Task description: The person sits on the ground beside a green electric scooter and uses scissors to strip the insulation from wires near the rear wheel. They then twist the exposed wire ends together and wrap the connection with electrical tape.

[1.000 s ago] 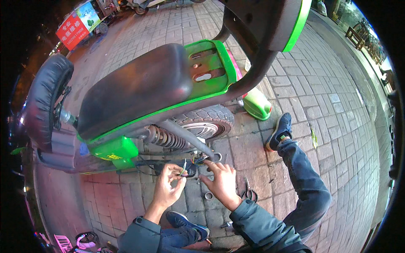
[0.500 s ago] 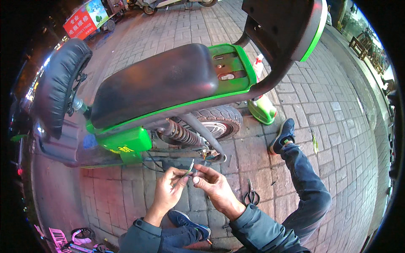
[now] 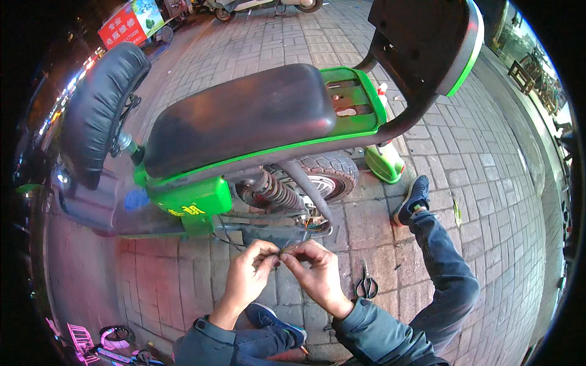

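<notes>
- Green-black scooter (image 3: 241, 125): 11 o'clock from both hands.
- Left hand (image 3: 245, 274): pinching thin wire (image 3: 280, 251) — mostly hidden, at its 2 o'clock.
- Right hand (image 3: 321, 274): 4 o'clock of wire, fingertips closed on it too.
- Scissors (image 3: 366, 280): on paving (image 3: 379, 241) — 3-to-4 o'clock of right hand.

Red sign (image 3: 126, 27) bears lettering (image 3: 122, 30); green panel (image 3: 198, 196) seemingly too.
</notes>
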Available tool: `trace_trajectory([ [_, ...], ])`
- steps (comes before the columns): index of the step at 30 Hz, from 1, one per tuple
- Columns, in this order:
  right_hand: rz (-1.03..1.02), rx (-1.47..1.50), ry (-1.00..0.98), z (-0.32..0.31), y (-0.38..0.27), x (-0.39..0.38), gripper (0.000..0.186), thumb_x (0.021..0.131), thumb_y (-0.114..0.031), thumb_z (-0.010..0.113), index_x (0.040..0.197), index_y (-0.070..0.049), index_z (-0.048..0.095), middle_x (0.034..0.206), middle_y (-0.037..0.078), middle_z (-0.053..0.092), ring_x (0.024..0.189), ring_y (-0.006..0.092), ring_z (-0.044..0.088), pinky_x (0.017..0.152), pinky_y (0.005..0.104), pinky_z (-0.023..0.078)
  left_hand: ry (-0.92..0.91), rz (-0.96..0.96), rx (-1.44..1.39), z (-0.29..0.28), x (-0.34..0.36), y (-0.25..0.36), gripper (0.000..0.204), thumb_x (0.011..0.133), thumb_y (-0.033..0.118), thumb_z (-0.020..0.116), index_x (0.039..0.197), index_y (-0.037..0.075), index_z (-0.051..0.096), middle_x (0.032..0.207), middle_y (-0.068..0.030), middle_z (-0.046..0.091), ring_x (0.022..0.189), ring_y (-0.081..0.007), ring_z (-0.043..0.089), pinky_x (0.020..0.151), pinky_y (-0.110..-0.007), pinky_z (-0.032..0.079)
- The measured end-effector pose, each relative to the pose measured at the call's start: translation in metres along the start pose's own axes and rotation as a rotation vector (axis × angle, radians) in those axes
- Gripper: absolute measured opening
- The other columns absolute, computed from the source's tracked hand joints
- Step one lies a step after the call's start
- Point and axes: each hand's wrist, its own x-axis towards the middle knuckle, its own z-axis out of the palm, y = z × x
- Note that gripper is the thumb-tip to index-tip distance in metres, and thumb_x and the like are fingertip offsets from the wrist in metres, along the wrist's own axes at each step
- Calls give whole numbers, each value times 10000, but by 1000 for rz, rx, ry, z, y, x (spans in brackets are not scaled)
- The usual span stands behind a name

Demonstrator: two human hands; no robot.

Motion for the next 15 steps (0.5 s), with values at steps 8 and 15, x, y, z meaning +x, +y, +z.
trace_trajectory([
  [8,203,370,-34,2,5,-7,100,942,-109,685,981,-20,709,896,35,706,776,106,639,722,271,527,-36,47,118,1,-3,9,173,932,-35,627,1087,5,562,949,-72,665,891,-136,674,774,-272,555],
  [15,604,910,-19,2,12,-13,102,979,-145,642,1008,-52,671,931,10,680,829,89,619,757,236,503,-52,-69,-112,3,-4,14,182,939,0,638,1117,-16,606,1004,-62,680,886,-119,667,773,-256,533],
])
